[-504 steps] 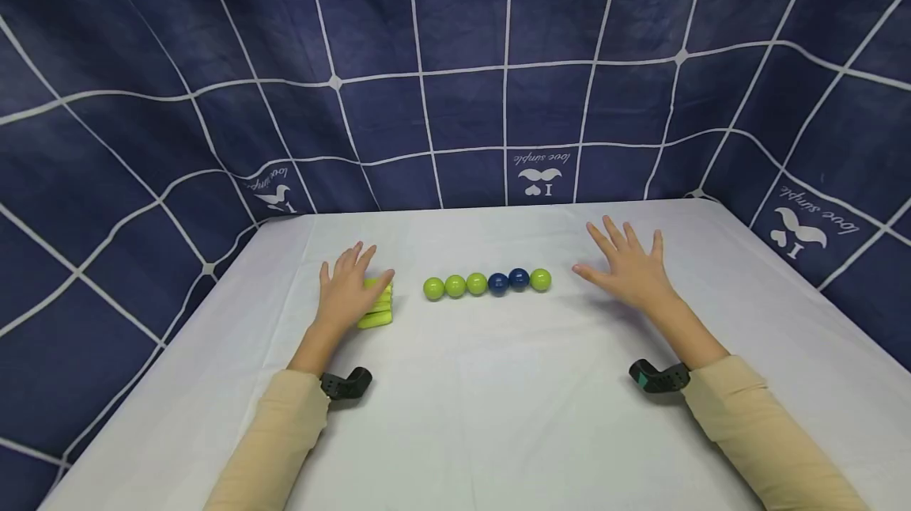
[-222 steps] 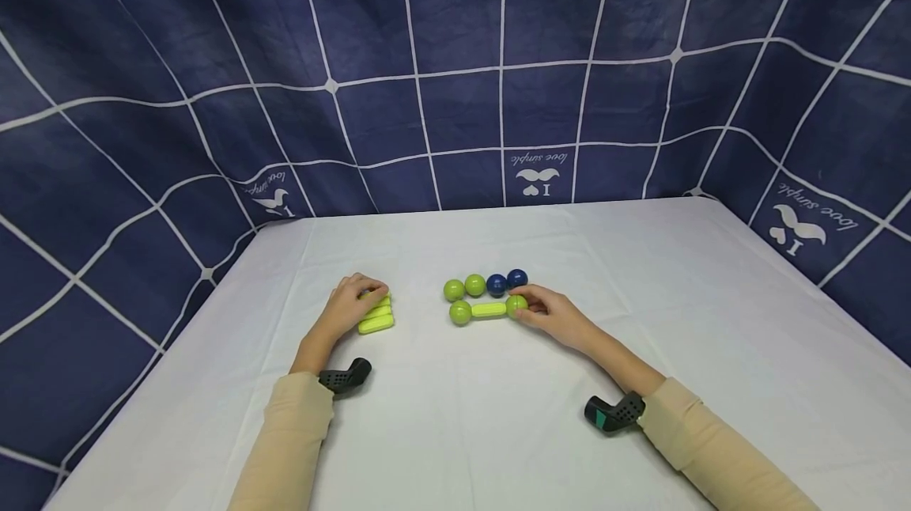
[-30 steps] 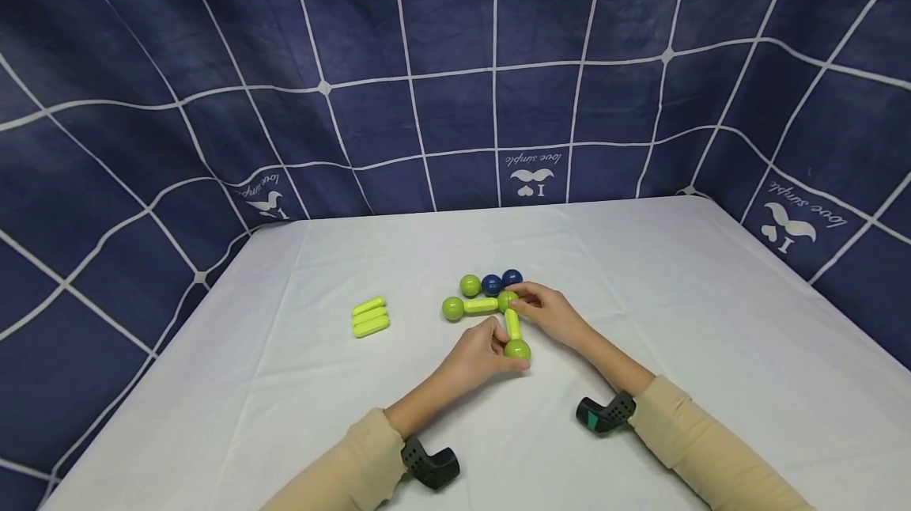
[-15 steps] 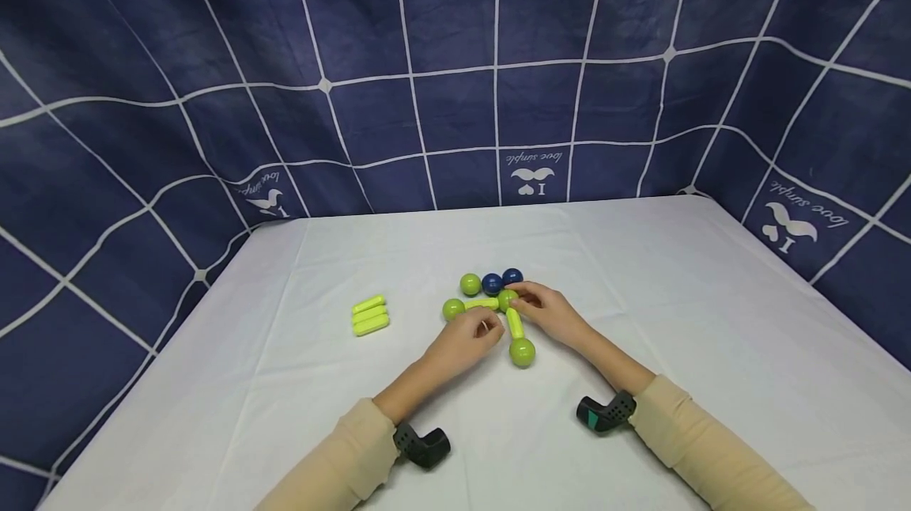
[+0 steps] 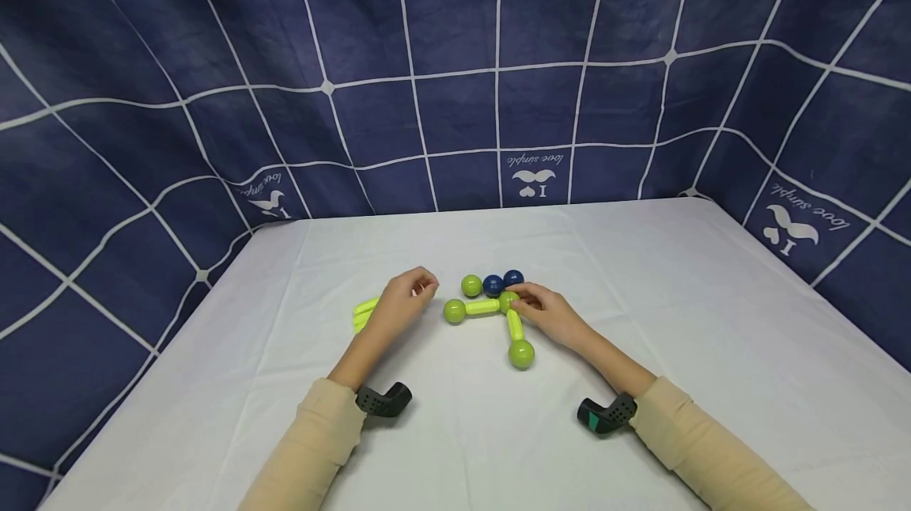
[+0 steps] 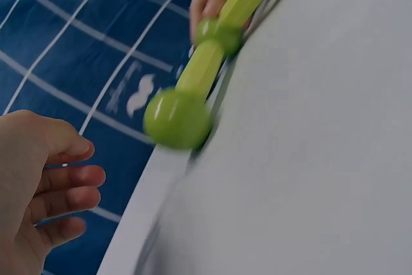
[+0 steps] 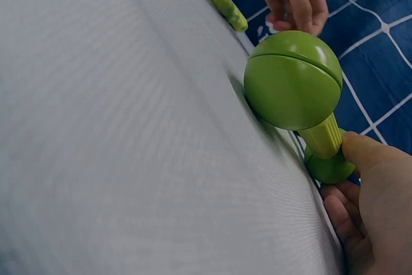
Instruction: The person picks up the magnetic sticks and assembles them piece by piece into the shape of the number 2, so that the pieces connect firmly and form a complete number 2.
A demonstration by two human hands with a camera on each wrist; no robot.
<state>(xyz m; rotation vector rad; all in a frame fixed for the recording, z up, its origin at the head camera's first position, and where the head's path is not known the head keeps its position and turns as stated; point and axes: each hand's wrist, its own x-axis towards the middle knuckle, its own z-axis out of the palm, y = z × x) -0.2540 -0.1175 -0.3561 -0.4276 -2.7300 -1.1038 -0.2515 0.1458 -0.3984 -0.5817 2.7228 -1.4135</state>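
My right hand (image 5: 551, 315) pinches the green ball (image 5: 508, 301) at the corner of an L-shaped piece. From that ball one yellow-green rod (image 5: 482, 307) runs left to a second green ball (image 5: 454, 311). Another rod (image 5: 515, 327) comes toward me and ends in a third green ball (image 5: 522, 353), which looms large in the right wrist view. My left hand (image 5: 400, 304) is over the table beside the loose yellow-green rods (image 5: 361, 315), partly covering them. Its fingers are loosely bent with nothing between them, as the left wrist view of the hand (image 6: 48, 191) also shows.
Behind the joined piece lie a loose green ball (image 5: 471, 285) and two dark blue balls, one nearer (image 5: 493, 285) and one farther right (image 5: 513, 278). A white cloth (image 5: 441, 432) covers the table. A navy checked curtain (image 5: 455, 115) hangs behind and at the sides.
My left hand has let go of the near green ball and moved left and away from me, to beside the loose rods. My right hand stays at the corner ball.
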